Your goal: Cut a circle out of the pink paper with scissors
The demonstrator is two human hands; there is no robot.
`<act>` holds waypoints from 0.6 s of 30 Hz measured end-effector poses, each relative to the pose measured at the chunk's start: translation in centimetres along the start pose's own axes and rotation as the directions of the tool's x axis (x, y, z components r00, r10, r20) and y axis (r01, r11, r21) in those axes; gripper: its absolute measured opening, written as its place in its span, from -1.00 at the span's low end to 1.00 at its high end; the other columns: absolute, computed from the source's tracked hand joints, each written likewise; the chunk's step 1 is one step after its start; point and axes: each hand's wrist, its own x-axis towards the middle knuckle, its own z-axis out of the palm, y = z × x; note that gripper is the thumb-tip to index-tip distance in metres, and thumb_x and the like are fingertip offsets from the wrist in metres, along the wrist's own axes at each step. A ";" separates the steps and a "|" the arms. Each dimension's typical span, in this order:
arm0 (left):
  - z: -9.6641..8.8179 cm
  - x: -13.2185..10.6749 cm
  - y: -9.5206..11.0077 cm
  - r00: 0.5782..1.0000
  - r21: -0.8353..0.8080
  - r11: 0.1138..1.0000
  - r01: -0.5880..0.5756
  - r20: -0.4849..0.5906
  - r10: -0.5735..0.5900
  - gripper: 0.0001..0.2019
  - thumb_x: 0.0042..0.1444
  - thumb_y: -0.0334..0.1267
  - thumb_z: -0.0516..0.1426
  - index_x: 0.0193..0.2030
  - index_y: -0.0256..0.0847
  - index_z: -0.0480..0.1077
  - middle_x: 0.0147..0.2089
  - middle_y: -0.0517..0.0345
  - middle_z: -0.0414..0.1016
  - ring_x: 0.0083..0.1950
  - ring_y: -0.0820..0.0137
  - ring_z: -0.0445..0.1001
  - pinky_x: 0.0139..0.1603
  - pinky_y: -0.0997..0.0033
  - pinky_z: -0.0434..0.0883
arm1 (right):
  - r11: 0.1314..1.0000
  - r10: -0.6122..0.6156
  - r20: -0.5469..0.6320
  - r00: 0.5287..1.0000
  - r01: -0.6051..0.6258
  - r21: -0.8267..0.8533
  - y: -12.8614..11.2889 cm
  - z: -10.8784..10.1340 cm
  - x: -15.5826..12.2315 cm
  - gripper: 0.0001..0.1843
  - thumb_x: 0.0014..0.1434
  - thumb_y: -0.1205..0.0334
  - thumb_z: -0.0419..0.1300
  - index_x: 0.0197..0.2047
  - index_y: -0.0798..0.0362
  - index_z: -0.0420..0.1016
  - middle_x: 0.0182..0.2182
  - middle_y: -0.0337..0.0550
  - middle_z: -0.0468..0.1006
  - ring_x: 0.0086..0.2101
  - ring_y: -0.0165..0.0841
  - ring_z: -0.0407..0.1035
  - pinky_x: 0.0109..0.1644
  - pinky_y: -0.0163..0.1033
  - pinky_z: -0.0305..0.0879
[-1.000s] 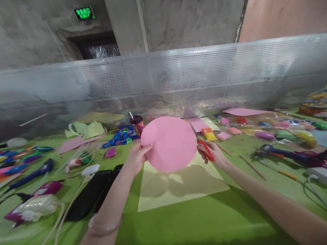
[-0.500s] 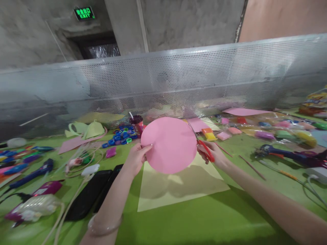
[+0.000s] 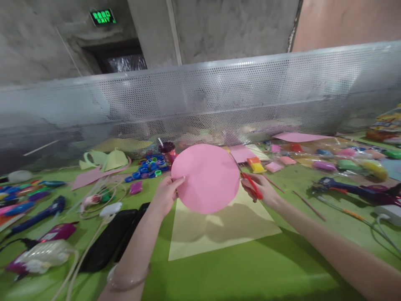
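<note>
A round sheet of pink paper (image 3: 205,179) is held up in front of me. My left hand (image 3: 167,193) pinches its left edge, thumb on the near face. Red-handled scissors (image 3: 253,184) are in my right hand (image 3: 258,190), fingers closed around the handles. Their blades point up and to the left, along the right edge of the pink circle. Whether the blades touch the paper I cannot tell. Below the circle a pale yellow sheet (image 3: 219,238) lies on the green table (image 3: 250,271), with shadows of the hands and circle across it.
At left lie black phones (image 3: 108,238), cables, a blue glue gun (image 3: 40,215) and coloured caps (image 3: 148,167). To the right are clay packets (image 3: 347,165) and another glue gun (image 3: 354,190). A perforated metal screen (image 3: 200,98) stands along the back.
The pink circle has shifted slightly left, and a small gap now shows between its right edge and my right hand. The left hand moved slightly left with it.
</note>
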 end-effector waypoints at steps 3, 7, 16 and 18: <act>0.0 0.0 0.0 1.000 -0.009 1.000 0.000 -0.003 0.000 -0.79 -0.24 -0.38 0.27 -0.38 -0.29 0.41 -0.39 0.11 0.54 -0.41 0.44 0.47 -0.43 0.51 0.38 | 1.000 -0.006 -0.002 1.000 0.006 -0.001 0.0 0.0 0.0 -0.68 0.01 0.04 0.10 -0.59 0.06 0.14 -0.77 -0.40 0.15 -0.76 -0.58 0.05 -0.76 -0.44 0.01; -0.2 0.3 -0.3 0.999 -0.018 1.000 -0.016 0.038 0.017 -0.75 -0.23 -0.33 0.27 -0.34 -0.30 0.42 -0.35 0.08 0.54 -0.38 0.41 0.48 -0.37 0.47 0.39 | 1.000 -0.012 -0.009 1.000 0.012 -0.013 0.0 0.0 0.0 -0.67 0.01 0.04 0.10 -0.60 0.06 0.14 -0.79 -0.40 0.15 -0.77 -0.58 0.04 -0.77 -0.44 0.01; -0.5 0.6 -0.8 0.996 0.006 0.998 -0.070 0.058 0.070 -0.66 -0.24 -0.24 0.29 -0.26 -0.30 0.42 -0.27 0.04 0.54 -0.31 0.38 0.48 -0.36 0.46 0.39 | 1.000 -0.011 -0.011 1.000 0.011 -0.013 -0.1 0.0 -0.2 -0.67 0.00 0.03 0.10 -0.60 0.07 0.14 -0.78 -0.39 0.16 -0.78 -0.57 0.05 -0.78 -0.44 0.00; -0.5 0.7 -0.8 0.994 0.003 0.996 -0.090 0.057 0.090 -0.65 -0.22 -0.20 0.28 -0.25 -0.30 0.42 -0.25 0.02 0.54 -0.27 0.34 0.49 -0.31 0.42 0.40 | 1.000 -0.005 -0.010 1.000 0.005 -0.017 -0.1 0.0 -0.2 -0.66 0.00 0.03 0.10 -0.60 0.07 0.15 -0.77 -0.39 0.16 -0.77 -0.57 0.06 -0.78 -0.44 0.01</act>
